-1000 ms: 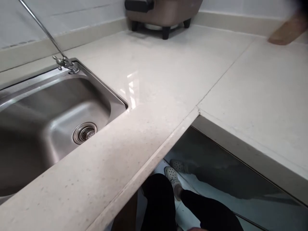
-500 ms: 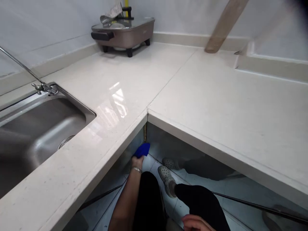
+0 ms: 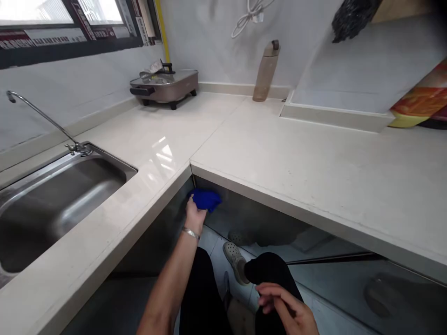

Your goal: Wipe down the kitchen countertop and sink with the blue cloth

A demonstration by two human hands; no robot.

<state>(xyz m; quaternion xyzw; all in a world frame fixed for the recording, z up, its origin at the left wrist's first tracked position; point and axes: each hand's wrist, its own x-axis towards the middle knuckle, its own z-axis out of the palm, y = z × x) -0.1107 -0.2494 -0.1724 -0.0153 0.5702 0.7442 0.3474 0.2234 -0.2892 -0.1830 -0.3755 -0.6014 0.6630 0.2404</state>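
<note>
My left hand (image 3: 195, 215), with a metal bracelet on its wrist, is closed on a bright blue cloth (image 3: 206, 200). It presses the cloth against the dark glossy cabinet front (image 3: 251, 207), in the inner corner just below the counter edge. The fingertips are partly hidden by the cloth. Low in the view, my right hand (image 3: 288, 307) hovers over my right knee, fingers loosely bent and apart, holding nothing.
The pale countertop (image 3: 296, 149) forms an L, with a steel sink (image 3: 87, 190) and tap (image 3: 45, 114) on the left. An electric pan (image 3: 167, 86) and a bottle (image 3: 266, 72) stand at the back. My shoe (image 3: 233, 260) is near the cabinet base.
My left hand has moved the blue cloth upward along the corner, and more of the cloth shows. My right hand has risen further into view. The camera has tilted up.
</note>
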